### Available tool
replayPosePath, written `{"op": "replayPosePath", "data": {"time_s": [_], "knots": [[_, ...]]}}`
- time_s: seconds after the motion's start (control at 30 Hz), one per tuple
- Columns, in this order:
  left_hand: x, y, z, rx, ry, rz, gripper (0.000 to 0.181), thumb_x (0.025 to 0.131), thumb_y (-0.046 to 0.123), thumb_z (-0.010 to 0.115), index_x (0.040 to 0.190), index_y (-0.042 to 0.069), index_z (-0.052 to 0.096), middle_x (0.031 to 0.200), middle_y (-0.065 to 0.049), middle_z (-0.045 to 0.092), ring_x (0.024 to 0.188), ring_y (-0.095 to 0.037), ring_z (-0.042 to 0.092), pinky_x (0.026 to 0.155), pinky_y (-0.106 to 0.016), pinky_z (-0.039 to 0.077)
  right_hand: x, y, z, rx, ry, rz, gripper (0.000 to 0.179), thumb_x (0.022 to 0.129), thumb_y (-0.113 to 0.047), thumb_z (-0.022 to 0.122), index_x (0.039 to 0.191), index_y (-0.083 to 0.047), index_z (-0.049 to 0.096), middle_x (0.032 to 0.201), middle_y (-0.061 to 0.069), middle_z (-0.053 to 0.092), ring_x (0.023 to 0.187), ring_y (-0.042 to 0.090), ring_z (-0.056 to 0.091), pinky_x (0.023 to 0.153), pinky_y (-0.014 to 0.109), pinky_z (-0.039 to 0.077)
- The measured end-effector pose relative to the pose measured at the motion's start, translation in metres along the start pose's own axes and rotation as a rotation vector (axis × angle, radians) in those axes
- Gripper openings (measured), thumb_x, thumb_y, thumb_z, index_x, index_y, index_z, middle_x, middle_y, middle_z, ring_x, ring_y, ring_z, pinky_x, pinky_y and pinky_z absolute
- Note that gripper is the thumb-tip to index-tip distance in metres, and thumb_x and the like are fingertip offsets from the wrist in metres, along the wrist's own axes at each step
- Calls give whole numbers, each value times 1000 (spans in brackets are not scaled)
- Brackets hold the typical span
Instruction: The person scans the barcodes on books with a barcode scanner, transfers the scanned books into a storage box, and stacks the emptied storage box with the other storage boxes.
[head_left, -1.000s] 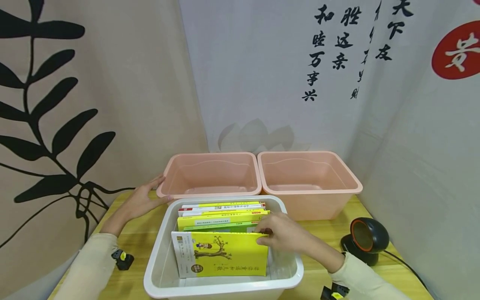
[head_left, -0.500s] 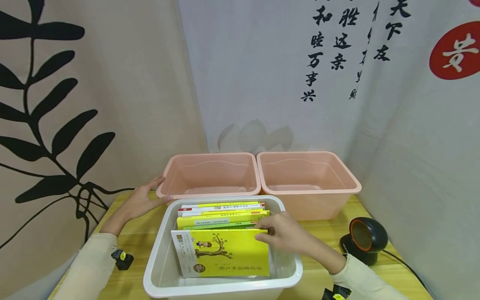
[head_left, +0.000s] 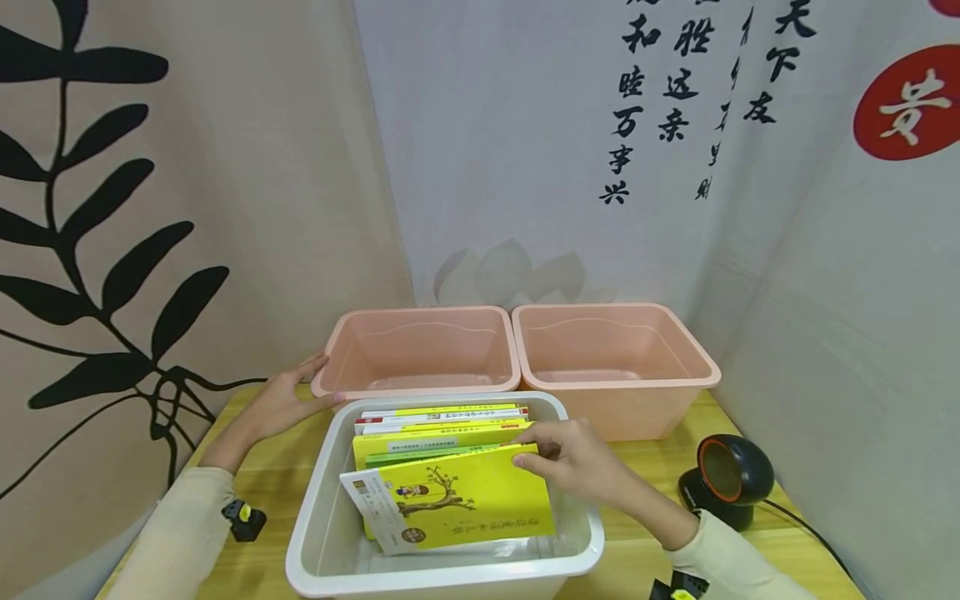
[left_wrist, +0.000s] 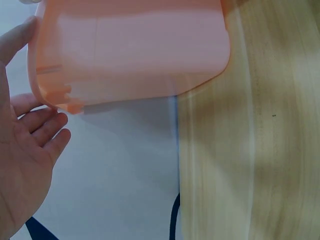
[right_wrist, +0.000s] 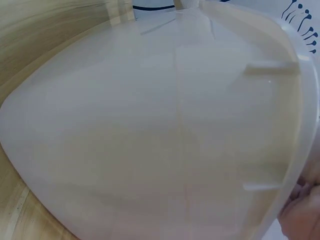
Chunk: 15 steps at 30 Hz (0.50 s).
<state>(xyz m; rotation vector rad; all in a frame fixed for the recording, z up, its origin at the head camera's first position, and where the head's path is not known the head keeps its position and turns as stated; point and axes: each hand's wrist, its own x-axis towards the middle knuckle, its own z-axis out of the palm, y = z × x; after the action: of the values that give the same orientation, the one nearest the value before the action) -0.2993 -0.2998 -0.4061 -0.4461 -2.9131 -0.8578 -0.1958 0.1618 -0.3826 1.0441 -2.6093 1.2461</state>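
My right hand (head_left: 573, 457) pinches the top right edge of a thin yellow picture book (head_left: 468, 500) with thumb and fingers. On the book's cover are a tree and a small figure. It sits tilted at the front inside the white bin (head_left: 300, 533). Behind it several more books (head_left: 442, 435), yellow, green and white, stand in a row. My left hand (head_left: 277, 408) rests at the front left corner of the left pink bin (head_left: 423, 393), fingers and thumb spread along its rim. In the right wrist view, the white bin's outer wall (right_wrist: 125, 125) hides most of the right hand.
A second pink bin (head_left: 618, 408) stands to the right of the first, both behind the white one. To the right, a round black device (head_left: 735, 471) with a cable sits on the wooden table (head_left: 262, 508). Printed curtains hang close behind the bins.
The right hand has lifted and tilted the yellow book, its right end swinging right and its top leaning back over the row. The left hand stays at the pink bin's corner.
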Motion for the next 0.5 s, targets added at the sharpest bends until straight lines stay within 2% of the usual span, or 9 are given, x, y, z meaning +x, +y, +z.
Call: {"op": "replayPosePath", "data": {"time_s": [0.07, 0.23, 0.5], "knots": [[0, 0, 1, 4, 1, 3, 97, 92, 57, 68, 159, -2, 29, 167, -23, 23, 148, -54, 25, 111, -77, 26, 0, -1, -1, 2, 27, -20, 14, 93, -16, 76, 104, -6, 77, 67, -11, 63, 57, -2, 49, 50, 18, 48], [0, -1, 1, 5, 9, 9, 97, 92, 56, 69, 158, -2, 30, 167, -22, 23, 148, -54, 26, 111, -77, 26, 1, -5, -6, 4, 98, -76, 12, 90, -11, 78, 102, -7, 77, 64, -13, 56, 55, -2, 42, 47, 15, 38], [1, -1, 1, 10, 10, 23, 96, 93, 55, 69, 158, -3, 30, 167, -23, 23, 148, -55, 25, 111, -77, 26, 2, -17, -21, 21, 198, -101, 15, 90, -10, 79, 105, -8, 77, 62, -12, 52, 53, -1, 40, 45, 17, 33]]}}
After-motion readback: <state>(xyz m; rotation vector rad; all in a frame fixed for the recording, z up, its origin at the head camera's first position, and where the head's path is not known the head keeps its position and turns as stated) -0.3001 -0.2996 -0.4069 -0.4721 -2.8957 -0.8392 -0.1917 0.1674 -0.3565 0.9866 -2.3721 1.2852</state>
